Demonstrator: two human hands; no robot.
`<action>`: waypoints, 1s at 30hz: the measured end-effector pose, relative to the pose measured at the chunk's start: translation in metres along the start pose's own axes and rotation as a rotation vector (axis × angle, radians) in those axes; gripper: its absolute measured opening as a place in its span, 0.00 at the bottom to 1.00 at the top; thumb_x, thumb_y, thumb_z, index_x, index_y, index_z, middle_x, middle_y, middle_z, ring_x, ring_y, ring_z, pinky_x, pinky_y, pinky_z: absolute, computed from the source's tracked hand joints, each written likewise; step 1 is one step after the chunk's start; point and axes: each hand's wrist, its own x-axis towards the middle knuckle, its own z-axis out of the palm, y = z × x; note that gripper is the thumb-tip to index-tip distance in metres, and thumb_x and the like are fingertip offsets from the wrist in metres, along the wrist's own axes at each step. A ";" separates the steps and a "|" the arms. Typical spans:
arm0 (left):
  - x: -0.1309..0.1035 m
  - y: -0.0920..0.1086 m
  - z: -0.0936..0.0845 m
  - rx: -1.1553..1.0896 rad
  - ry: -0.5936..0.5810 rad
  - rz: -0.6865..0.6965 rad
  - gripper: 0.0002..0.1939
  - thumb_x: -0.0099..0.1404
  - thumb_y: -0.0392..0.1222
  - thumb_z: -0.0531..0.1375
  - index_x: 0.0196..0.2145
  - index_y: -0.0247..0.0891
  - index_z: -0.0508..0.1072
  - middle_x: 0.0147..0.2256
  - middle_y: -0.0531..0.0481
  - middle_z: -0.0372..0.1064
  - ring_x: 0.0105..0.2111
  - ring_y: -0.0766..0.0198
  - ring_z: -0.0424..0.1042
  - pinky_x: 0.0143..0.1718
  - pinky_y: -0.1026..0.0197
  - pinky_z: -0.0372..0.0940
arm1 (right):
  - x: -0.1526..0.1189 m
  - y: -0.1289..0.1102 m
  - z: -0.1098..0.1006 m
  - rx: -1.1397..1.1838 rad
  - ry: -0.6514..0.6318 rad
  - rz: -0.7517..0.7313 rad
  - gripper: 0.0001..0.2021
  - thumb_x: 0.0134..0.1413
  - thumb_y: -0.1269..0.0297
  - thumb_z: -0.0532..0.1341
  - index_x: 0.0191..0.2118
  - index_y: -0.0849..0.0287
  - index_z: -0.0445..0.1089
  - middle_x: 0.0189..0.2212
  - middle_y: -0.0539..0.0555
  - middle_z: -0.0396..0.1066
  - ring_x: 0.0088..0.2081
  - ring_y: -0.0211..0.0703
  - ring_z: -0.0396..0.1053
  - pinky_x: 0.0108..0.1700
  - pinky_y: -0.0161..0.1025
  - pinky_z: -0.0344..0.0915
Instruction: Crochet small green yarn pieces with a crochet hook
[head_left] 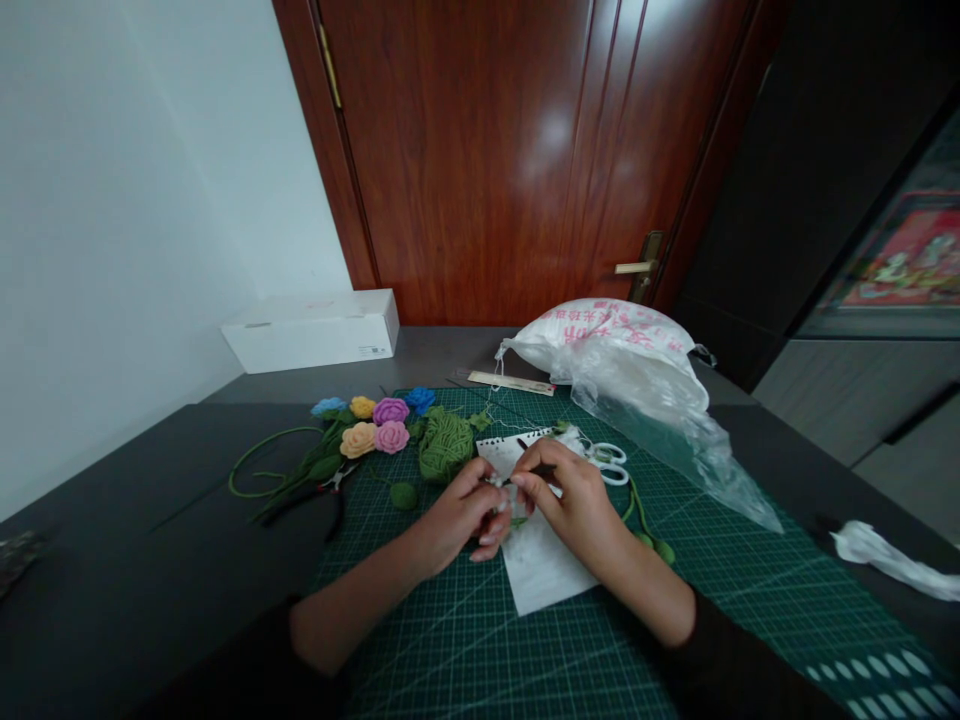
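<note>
Near the middle, my left hand (466, 512) is closed around a small pale piece of crochet work (498, 482). My right hand (564, 492) touches the same piece from the right, its fingers pinched on a thin dark tool (523, 444) that looks like a crochet hook. Beneath both hands lies a white notebook sheet (551, 570). A green yarn ball (445, 444) rests just beyond my left hand, with a small green leaf (403, 495) beside it. White-handled scissors (611, 463) lie beyond my right hand.
Crocheted flowers (391, 437) and black pliers (337, 490) lie left on the green cutting mat (450, 640). A white box (315, 330) stands at the back left. A stuffed plastic bag (637, 350) and a ruler (511, 382) are at the back; white cloth (892, 562) lies far right.
</note>
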 end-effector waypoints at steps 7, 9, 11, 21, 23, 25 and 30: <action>0.001 0.000 0.000 0.046 0.044 -0.026 0.08 0.62 0.38 0.54 0.39 0.45 0.57 0.17 0.62 0.57 0.14 0.70 0.51 0.11 0.74 0.49 | 0.002 -0.005 -0.007 -0.006 0.002 0.000 0.08 0.67 0.66 0.59 0.33 0.56 0.67 0.28 0.51 0.70 0.28 0.41 0.71 0.32 0.37 0.67; 0.000 0.001 0.001 0.048 0.048 -0.033 0.08 0.62 0.39 0.53 0.39 0.45 0.56 0.17 0.62 0.57 0.14 0.70 0.51 0.11 0.73 0.49 | 0.003 -0.006 -0.010 0.035 0.027 0.039 0.08 0.68 0.64 0.59 0.34 0.56 0.66 0.28 0.50 0.69 0.25 0.38 0.71 0.28 0.35 0.67; -0.001 0.002 0.002 0.048 0.046 -0.040 0.08 0.63 0.40 0.53 0.38 0.45 0.55 0.17 0.62 0.57 0.14 0.69 0.51 0.11 0.73 0.49 | 0.003 -0.007 -0.012 0.080 0.058 0.075 0.08 0.68 0.63 0.58 0.34 0.56 0.66 0.27 0.49 0.69 0.23 0.37 0.70 0.26 0.34 0.67; -0.003 0.003 0.004 0.054 0.020 -0.048 0.09 0.63 0.42 0.54 0.39 0.46 0.54 0.18 0.62 0.57 0.15 0.69 0.52 0.12 0.72 0.49 | 0.000 0.000 -0.002 0.067 0.059 0.068 0.10 0.68 0.65 0.58 0.32 0.55 0.66 0.25 0.48 0.68 0.22 0.37 0.70 0.27 0.34 0.67; -0.003 0.002 0.005 0.054 0.017 -0.046 0.10 0.62 0.42 0.54 0.39 0.46 0.54 0.17 0.62 0.57 0.15 0.69 0.52 0.12 0.72 0.50 | -0.001 0.000 0.000 0.044 0.050 0.061 0.10 0.67 0.66 0.58 0.32 0.55 0.66 0.25 0.48 0.68 0.23 0.38 0.70 0.28 0.34 0.67; -0.003 0.001 0.005 0.053 0.019 -0.042 0.11 0.62 0.42 0.55 0.39 0.46 0.54 0.17 0.62 0.57 0.15 0.69 0.53 0.12 0.73 0.50 | -0.002 0.000 0.002 0.017 0.040 0.050 0.09 0.66 0.67 0.59 0.32 0.55 0.67 0.25 0.49 0.68 0.26 0.39 0.70 0.30 0.35 0.66; -0.001 -0.002 0.003 0.055 0.019 -0.034 0.10 0.63 0.43 0.55 0.37 0.46 0.53 0.17 0.63 0.57 0.15 0.70 0.53 0.12 0.73 0.50 | -0.003 -0.002 0.006 -0.025 0.010 0.026 0.08 0.65 0.68 0.60 0.32 0.55 0.67 0.27 0.50 0.69 0.30 0.43 0.70 0.35 0.39 0.66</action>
